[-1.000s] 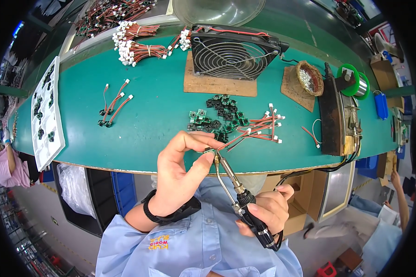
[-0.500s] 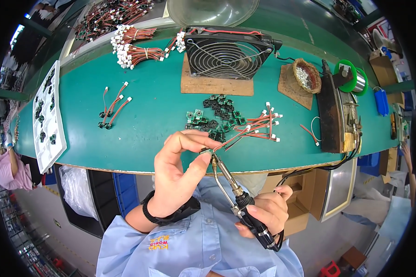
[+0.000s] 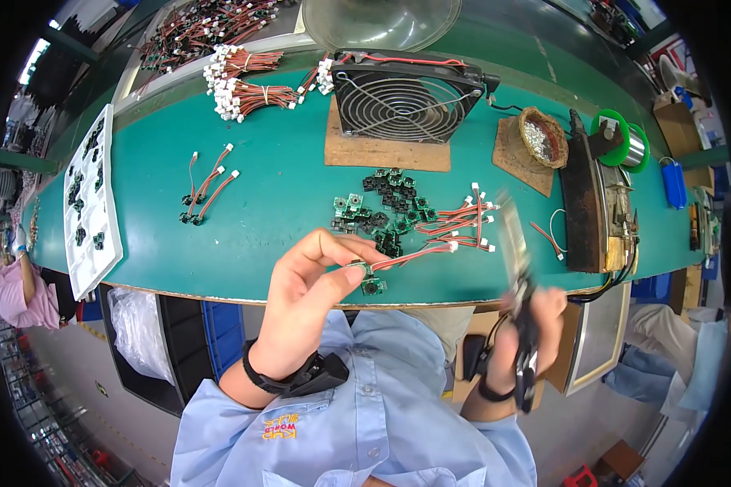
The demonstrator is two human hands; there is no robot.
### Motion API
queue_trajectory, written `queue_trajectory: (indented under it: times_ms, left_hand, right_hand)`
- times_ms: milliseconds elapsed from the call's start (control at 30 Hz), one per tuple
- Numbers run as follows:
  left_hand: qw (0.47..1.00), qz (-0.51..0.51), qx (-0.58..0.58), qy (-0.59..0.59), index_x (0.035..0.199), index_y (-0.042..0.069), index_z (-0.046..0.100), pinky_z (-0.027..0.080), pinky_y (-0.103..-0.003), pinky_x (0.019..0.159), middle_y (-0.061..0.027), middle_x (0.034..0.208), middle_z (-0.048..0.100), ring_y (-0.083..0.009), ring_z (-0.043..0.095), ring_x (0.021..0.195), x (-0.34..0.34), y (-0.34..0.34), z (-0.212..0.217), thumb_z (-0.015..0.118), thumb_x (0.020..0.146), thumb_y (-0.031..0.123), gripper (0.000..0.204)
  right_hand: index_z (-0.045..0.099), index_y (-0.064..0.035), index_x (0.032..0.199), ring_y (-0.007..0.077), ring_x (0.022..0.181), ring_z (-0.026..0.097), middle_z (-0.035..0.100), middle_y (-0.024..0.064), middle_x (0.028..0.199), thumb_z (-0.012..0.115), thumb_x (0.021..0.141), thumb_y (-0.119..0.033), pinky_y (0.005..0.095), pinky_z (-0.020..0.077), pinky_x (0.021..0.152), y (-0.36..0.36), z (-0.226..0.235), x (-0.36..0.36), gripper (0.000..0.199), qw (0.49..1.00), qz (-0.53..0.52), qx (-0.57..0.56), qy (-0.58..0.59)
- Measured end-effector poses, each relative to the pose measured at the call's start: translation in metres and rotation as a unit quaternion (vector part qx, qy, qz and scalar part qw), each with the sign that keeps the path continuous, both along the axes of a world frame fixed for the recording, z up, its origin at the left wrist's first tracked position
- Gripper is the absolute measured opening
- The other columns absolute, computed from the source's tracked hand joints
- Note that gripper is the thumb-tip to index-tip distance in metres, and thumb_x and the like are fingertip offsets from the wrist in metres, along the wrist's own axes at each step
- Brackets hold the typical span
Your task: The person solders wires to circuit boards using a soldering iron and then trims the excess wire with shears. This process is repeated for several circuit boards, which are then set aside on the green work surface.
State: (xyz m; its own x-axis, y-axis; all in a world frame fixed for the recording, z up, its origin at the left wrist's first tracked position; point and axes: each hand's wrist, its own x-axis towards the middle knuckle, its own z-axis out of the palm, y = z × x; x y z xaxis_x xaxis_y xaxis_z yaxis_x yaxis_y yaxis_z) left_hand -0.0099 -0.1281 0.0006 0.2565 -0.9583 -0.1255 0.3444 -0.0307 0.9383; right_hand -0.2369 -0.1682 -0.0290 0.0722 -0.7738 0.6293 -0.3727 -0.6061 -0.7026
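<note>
Soldering iron (image 3: 525,345) has swung rightward, fingers of the right hand (image 3: 547,323) wrapped round it; left hand (image 3: 304,286) clamps the circuit board (image 3: 358,264) between thumb and fingertips over the bench (image 3: 276,187), presumably steadying it.

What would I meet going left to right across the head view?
White tray, wired circuit boards, left hand, connector leads, right hand holding soldering iron, green-flanged solder spool.

Bright, even light is falling across the green surface (image 3: 276,187); the right hand (image 3: 547,321) and soldering tool (image 3: 521,302) are appearing blurred, while fisheye distortion is bending outer edges.
</note>
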Motion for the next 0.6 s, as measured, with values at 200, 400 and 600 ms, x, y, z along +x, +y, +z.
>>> queue_trajectory:
  times_ms: [200, 400, 600]
  left_hand:
    - [0.993, -0.033, 0.024, 0.112, 0.080, 0.005, 0.047, 0.032, -0.040, 0.097, -0.0140, 0.084, 0.062, -0.0235, 0.053, 0.094, 0.002, 0.002, 0.001, 0.052, 0.078, 0.010, 0.008]
    - [0.999, 0.010, 0.004, 0.051, 0.081, 0.004, 0.047, 0.038, -0.034, 0.087, -0.0155, 0.090, 0.061, -0.0199, 0.054, 0.088, 0.007, 0.008, -0.003, 0.053, 0.080, 0.008, 0.007]
    - [0.998, 0.052, -0.010, -0.037, 0.082, 0.003, 0.045, 0.038, -0.030, 0.082, -0.0156, 0.090, 0.060, -0.0177, 0.053, 0.084, 0.003, 0.010, -0.003, 0.054, 0.081, 0.009, 0.011]
  right_hand:
    - [0.051, -0.0034, 0.117, 0.0155, 0.088, 0.055, 0.059, 0.0082, 0.098, 0.063, 0.080, -0.005, 0.0290, 0.0420, 0.085, -0.060, -0.012, -0.001, 0.039, 0.980, -0.094, 0.168, 0.049]
    - [0.055, -0.0050, 0.107, 0.0136, 0.082, 0.057, 0.060, 0.0057, 0.094, 0.065, 0.080, -0.005, 0.0281, 0.0430, 0.080, -0.038, -0.022, 0.021, 0.029, 0.967, -0.079, 0.232, -0.065]
    - [0.057, -0.0095, 0.095, 0.0187, 0.065, 0.055, 0.059, 0.0019, 0.079, 0.069, 0.072, -0.002, 0.0317, 0.0384, 0.075, -0.042, -0.020, 0.042, 0.028, 0.943, -0.147, -0.013, 0.298]
